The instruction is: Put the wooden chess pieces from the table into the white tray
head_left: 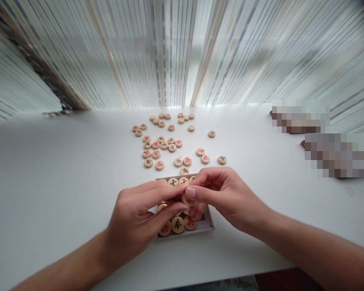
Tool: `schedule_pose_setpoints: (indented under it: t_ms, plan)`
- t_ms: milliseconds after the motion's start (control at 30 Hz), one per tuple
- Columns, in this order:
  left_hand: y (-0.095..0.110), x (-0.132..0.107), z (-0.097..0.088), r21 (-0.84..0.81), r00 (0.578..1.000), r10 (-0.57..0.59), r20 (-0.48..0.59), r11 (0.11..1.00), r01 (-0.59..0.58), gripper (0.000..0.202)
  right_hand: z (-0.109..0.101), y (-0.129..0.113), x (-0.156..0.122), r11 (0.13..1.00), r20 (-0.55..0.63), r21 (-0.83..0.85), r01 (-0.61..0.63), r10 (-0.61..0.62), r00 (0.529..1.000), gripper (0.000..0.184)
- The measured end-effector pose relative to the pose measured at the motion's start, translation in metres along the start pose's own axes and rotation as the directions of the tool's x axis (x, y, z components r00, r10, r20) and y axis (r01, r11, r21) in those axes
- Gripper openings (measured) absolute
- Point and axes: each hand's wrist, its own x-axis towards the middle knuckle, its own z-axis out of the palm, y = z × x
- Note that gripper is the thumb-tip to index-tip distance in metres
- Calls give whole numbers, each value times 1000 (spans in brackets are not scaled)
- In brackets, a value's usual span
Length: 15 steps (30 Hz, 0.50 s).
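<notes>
My left hand point(136, 220) and my right hand point(223, 196) meet over a small shallow cardboard box point(208, 223) on a white table point(54, 173). Both hands pinch one round wooden chess piece point(186, 199) between thumbs and fingertips. The box holds several wooden discs with red or black characters point(178, 224), partly hidden under my fingers. Several more loose chess pieces point(166, 143) lie scattered on the table beyond the box.
A striped sheer curtain point(182, 52) hangs behind the table's far edge. Two blurred-out objects point(300, 117) sit at the table's right. The table's near edge point(200, 279) runs just below my forearms.
</notes>
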Motion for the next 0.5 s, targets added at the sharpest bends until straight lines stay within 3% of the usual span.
schedule_pose_setpoints:
  t_ms: [200,500]
  plan:
    - [3,6,-2,-64,995,-80,-56,995,76,43,-3,-4,-1,999,46,-9,41,-41,998,19]
    - [4,5,-1,-80,982,-165,-91,984,158,37,2,-5,-1,999,-3,22,-39,39,999,41]
